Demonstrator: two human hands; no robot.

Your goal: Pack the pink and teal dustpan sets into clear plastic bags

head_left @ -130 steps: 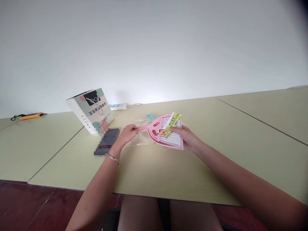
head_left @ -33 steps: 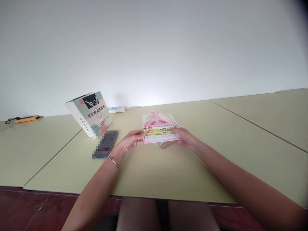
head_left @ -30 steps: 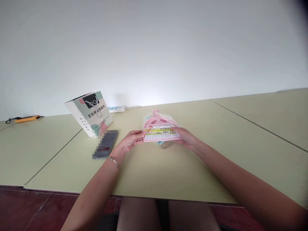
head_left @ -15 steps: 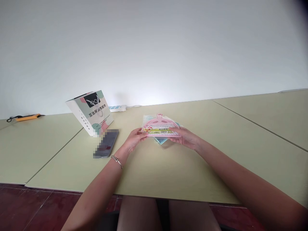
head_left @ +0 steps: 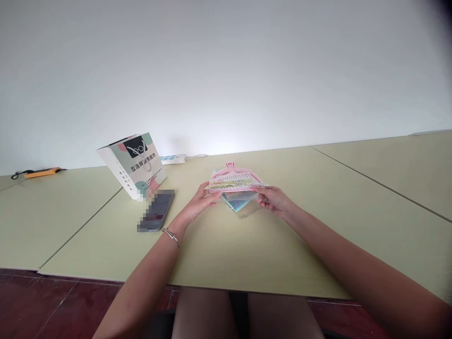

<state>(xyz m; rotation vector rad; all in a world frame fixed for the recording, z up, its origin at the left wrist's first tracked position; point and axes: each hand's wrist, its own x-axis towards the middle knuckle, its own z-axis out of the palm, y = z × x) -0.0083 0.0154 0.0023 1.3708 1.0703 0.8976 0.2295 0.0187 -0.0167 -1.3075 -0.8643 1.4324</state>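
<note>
A pink mini dustpan and brush set (head_left: 235,177) in a clear plastic bag is held up a little above the table, its narrow handle end away from me. My left hand (head_left: 201,203) pinches the bag's near left side between thumb and fingers. At the near right corner my right hand (head_left: 276,200) grips the bag, fingers curled underneath. Beneath it a blue packaged item (head_left: 236,204), also in clear plastic, lies on the table, mostly covered. Printing on the pink set's label is too blurred to read.
To the left stands a paper gift bag (head_left: 150,172) with a rope handle, and a phone (head_left: 160,212) lies before it. A white power strip (head_left: 173,159) sits near the wall. Farther left is an orange object (head_left: 42,173) with a black cord. Seams cross the table (head_left: 226,259).
The pink set has risen slightly and tilted, moving a bit away from me. Both hands have shifted their grip to the bag's near edge, and more of the blue item shows.
</note>
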